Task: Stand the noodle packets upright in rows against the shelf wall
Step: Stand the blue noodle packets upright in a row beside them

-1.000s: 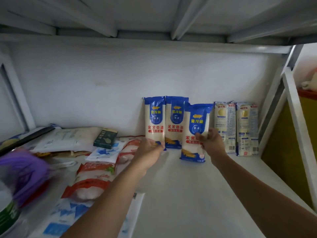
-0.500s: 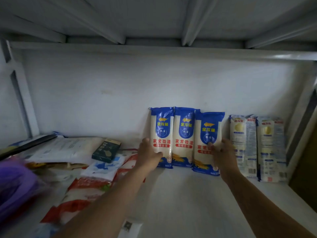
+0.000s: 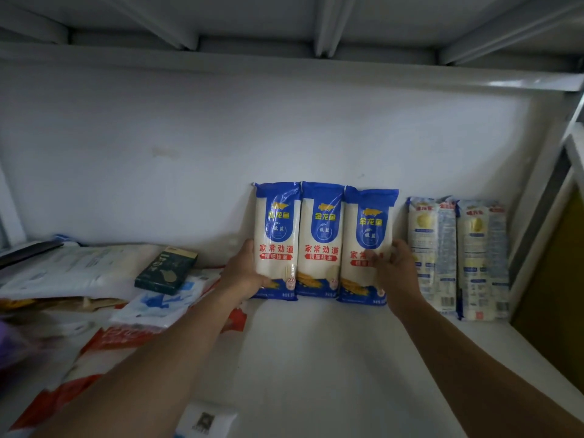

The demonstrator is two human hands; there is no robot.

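While three blue-and-white noodle packets stand side by side against the shelf wall (image 3: 284,137), both hands bracket the group. The left hand (image 3: 245,275) wraps the outer edge of the left packet (image 3: 278,235), its fingers behind and out of sight, thumb on the front; it grips that packet low down. The right hand (image 3: 393,273) lies against the right packet (image 3: 368,235), fingers (image 3: 377,259) spread loosely over the printed face and outer edge, pressing rather than clamping. The middle packet (image 3: 321,235) touches both neighbours. All three rest on the shelf (image 3: 316,358), tops leaning back to the wall. Just to the right, apart from the group, two pale noodle packets (image 3: 458,257) already stand upright near the shelf post.

Assessment: each packet appears stiff along its length, filled with dry straight noodles, moderately heavy, and brittle if bent or dropped. The film wrapper looks glossy and likely slippery. Hold is best taken at the long side edges around mid-height, squeezing lightly. Loose bags and a dark green box (image 3: 166,270) lie flat to the left, unsorted.
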